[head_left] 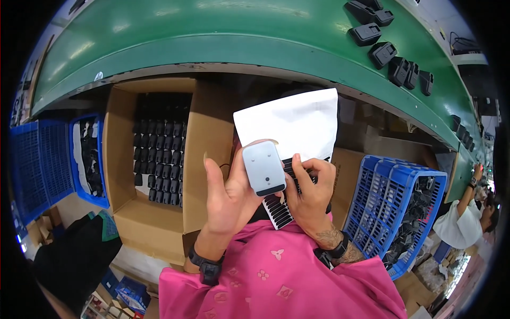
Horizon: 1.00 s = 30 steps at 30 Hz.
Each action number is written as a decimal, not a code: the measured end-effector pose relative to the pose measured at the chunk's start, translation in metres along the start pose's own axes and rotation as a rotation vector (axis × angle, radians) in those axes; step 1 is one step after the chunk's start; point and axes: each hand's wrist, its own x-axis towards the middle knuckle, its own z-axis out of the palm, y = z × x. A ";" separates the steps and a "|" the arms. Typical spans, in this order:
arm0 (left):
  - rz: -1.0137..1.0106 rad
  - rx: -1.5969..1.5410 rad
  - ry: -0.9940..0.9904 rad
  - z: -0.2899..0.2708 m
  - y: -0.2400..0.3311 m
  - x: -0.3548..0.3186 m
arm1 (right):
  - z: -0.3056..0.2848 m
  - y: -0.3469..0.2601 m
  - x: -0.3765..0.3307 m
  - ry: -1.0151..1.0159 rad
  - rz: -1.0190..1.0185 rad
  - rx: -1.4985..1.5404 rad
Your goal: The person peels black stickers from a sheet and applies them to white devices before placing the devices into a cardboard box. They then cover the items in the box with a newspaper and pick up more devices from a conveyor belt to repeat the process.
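Resting across the fingers of my left hand is a pale grey-blue, rounded rectangular plastic casing, its flat face up. That face has small holes and a black strip along its near end; my left thumb stands out to the side. Close against the casing's right edge, my right hand has its fingers curled and its thumb and fingertips together; what they pinch, if anything, is hidden. Below the hands lies a sheet of black oblong stickers on white backing. A large white sheet lies just beyond.
A cardboard box with rows of black parts stands at left, beside a blue crate. Another blue crate of black pieces sits at right. The green bench ahead carries black devices. A person works far right.
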 end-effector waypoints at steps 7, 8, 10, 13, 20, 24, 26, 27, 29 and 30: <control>-0.028 -0.005 -0.034 -0.005 -0.003 0.006 | 0.002 -0.004 0.003 0.056 0.186 0.199; -0.026 -0.005 -0.031 -0.006 -0.003 0.007 | 0.001 -0.004 0.003 0.038 0.209 0.235; -0.018 0.034 -0.021 -0.009 -0.004 0.008 | -0.003 -0.004 0.003 0.018 0.232 0.273; 0.038 0.134 -0.075 -0.012 -0.006 0.013 | -0.032 -0.002 0.006 -0.094 0.433 0.617; 0.088 0.469 -0.248 -0.001 0.000 0.004 | -0.064 -0.008 0.039 -0.115 0.770 1.038; 0.030 0.521 -0.347 0.001 0.002 0.002 | -0.068 -0.010 0.041 -0.164 0.743 1.098; 0.032 0.384 -0.219 0.006 -0.002 0.004 | -0.069 -0.013 0.046 -0.070 0.788 1.145; 0.029 0.385 -0.220 0.005 -0.001 0.004 | -0.070 -0.011 0.045 -0.067 0.790 1.145; -0.039 0.330 -0.314 0.000 0.003 0.004 | -0.072 -0.004 0.042 -0.139 0.774 1.033; -0.040 0.332 -0.313 0.000 0.002 0.005 | -0.074 -0.003 0.043 -0.184 0.733 1.010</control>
